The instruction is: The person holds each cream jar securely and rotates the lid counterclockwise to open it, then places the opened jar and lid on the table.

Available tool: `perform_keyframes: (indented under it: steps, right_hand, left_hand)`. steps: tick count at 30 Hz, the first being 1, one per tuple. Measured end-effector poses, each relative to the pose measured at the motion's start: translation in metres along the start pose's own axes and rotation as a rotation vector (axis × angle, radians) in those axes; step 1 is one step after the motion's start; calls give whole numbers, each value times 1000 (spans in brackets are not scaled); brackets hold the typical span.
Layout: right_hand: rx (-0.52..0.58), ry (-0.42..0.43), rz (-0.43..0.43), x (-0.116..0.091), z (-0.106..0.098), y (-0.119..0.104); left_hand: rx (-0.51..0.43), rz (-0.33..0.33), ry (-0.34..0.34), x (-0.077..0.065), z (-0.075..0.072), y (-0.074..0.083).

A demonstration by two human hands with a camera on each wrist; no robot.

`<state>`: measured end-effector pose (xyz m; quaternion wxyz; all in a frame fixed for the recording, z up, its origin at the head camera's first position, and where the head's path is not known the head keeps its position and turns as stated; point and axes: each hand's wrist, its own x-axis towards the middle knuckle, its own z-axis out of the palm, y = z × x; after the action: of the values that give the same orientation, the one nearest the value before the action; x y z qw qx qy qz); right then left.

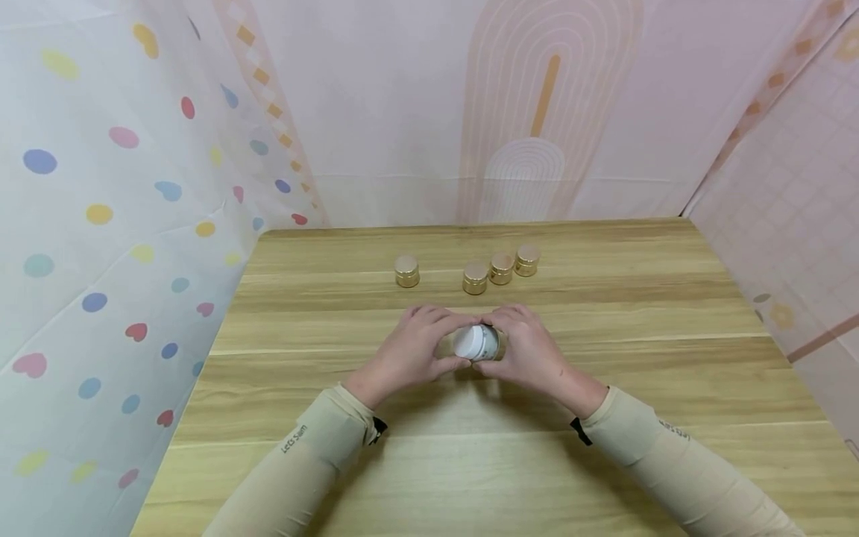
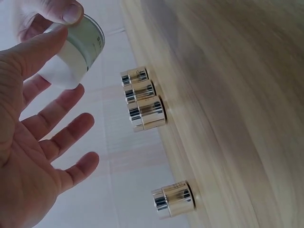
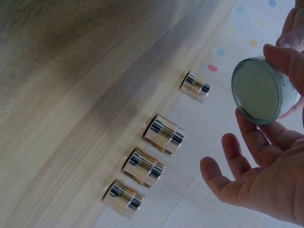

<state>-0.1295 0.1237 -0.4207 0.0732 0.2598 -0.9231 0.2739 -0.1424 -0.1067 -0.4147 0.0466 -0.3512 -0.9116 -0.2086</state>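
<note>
The left hand (image 1: pixel 417 347) pinches the white lid (image 1: pixel 467 341) of a small pale-green jar (image 1: pixel 490 342) between thumb and index finger, its ring and little fingers fanned apart; the right hand (image 1: pixel 532 350) grips the body near the base with thumb and fingertips, its ring and little fingers spread free; the jar lies tipped on its side in the air, lid toward the left hand, about midway between the left and right edges of the wooden tabletop (image 1: pixel 483 462); beyond it, nearer the far edge, one gold lidded jar (image 1: pixel 406 271) stands upright toward the far left corner; three more gold jars (image 1: pixel 501 269) stand close together in a slanting row right of it, the rightmost nearest the far edge; beige sleeves (image 1: pixel 288 477) cover both forearms.
</note>
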Motion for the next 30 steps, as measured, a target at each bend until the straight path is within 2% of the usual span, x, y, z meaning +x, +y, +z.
perform_keyframes:
  steps: [12, 16, 20, 23, 30]
  right_hand:
    - [-7, 4, -27, 0, 0, 0]
    - [-30, 17, -48, 0, -1, 6]
    - [-30, 34, 0, -2, -5, 15]
    - [-5, 25, 55, -3, -9, 18]
    - [23, -2, 104, -2, -13, 18]
  left_hand:
    - [-14, -26, -2, -1, -1, -1]
    - [-62, -84, -1, -1, -2, -5]
    - [-107, -174, 25, -5, -6, -12]
    - [-122, -208, 30, -8, -9, -16]
    - [-119, -202, 20, -9, -9, -18]
